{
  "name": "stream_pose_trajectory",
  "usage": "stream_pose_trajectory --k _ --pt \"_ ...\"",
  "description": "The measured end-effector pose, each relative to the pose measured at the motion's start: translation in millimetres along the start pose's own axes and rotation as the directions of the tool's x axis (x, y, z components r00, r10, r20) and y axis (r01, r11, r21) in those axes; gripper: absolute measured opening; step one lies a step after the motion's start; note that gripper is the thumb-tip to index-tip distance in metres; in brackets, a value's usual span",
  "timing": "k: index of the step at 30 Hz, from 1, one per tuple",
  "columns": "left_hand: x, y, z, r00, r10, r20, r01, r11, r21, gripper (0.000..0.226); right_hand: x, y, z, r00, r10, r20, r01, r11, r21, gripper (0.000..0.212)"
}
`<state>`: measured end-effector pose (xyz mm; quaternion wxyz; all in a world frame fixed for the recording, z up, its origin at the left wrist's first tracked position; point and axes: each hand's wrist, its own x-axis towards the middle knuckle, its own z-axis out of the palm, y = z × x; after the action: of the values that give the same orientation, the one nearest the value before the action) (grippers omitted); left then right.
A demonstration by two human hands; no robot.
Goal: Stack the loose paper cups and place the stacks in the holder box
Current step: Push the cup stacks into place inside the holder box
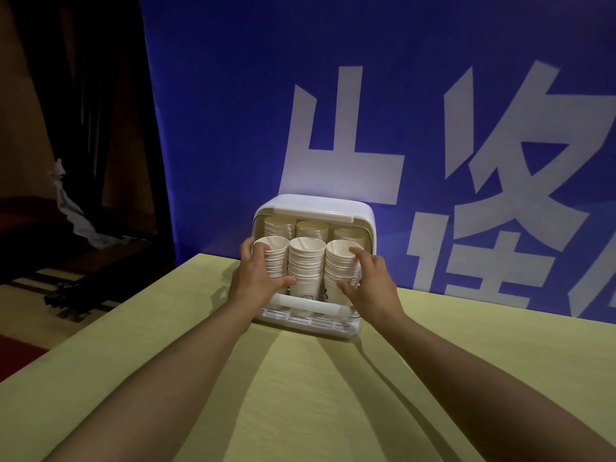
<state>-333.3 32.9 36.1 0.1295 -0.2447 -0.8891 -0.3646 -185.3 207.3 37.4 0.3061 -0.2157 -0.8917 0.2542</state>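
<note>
white holder box [361, 211] sits at the yellow table's [300, 395] far edge, six paper cup stacks inside (three front, three back). left hand [256, 276] wraps the front-left stack [274, 258]; right hand [371, 278] curls around the front-right stack [340, 265]. middle stack [306, 265] untouched.

The box [363, 215] looks like smooth, slightly glossy white plastic. The cups [306, 261] are matt off-white paper with ribbed rims. A matt yellow cloth covers the table [300, 395]; the blue banner [233, 111] looks like matt fabric.
</note>
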Motion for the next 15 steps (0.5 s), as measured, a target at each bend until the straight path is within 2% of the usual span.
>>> stream_pose_trajectory --k 10,13,15 --pt "1.0 -3.4 5.1 0.999 0.026 -0.037 -0.024 0.998 0.054 0.074 3.2 3.3 -5.5 0.999 -0.015 -0.036 0.011 0.993 -0.115 0.07" --pt "0.7 -6.0 4.7 0.998 0.06 -0.03 -0.06 0.998 0.007 0.083 6.3 2.0 -13.3 0.993 -0.054 -0.103 0.041 0.991 -0.128 0.059" --pt "0.1 -8.2 0.7 0.991 0.12 -0.06 -0.125 0.99 -0.073 0.077 13.5 -0.4 -22.0 0.984 -0.082 -0.156 0.064 0.991 -0.118 0.05"
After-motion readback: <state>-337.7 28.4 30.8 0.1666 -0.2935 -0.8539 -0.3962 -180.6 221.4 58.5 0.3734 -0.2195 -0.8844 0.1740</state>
